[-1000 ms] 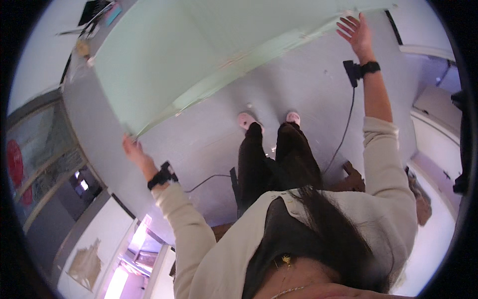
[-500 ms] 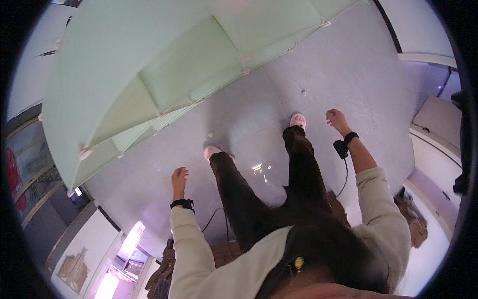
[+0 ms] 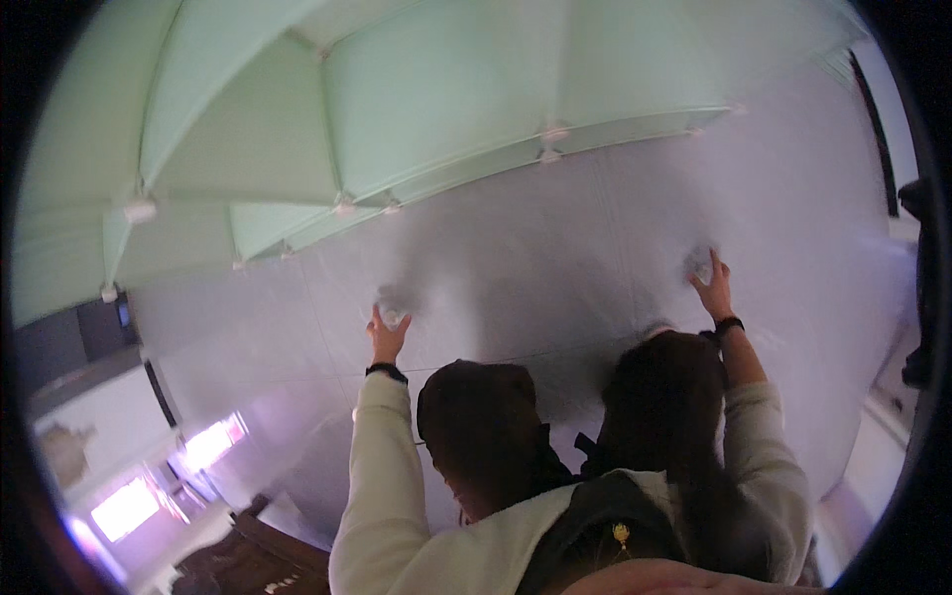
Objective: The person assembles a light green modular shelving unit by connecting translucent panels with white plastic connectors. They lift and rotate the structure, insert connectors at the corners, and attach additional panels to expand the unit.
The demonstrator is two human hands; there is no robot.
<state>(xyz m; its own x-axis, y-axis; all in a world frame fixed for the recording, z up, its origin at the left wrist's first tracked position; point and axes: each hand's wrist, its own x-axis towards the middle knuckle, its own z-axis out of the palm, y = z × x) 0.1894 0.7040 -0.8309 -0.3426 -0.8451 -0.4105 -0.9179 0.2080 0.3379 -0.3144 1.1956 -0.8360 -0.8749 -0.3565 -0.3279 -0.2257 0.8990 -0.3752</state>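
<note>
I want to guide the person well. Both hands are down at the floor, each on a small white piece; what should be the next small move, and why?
Probably close the fingers and lift: the left hand and right hand each rest on a small white piece on the grey floor, near the mint-green panel frame.

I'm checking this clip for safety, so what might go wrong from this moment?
1. The left hand and right hand each reach to a small pale connector piece on the grey floor; the pieces look blurred, so a grasp may slip.
2. The mint-green panel frame stands just ahead with nobody holding it; it might tip or shift.
3. The person bends low over both knees, so balance may be shaky.
</note>
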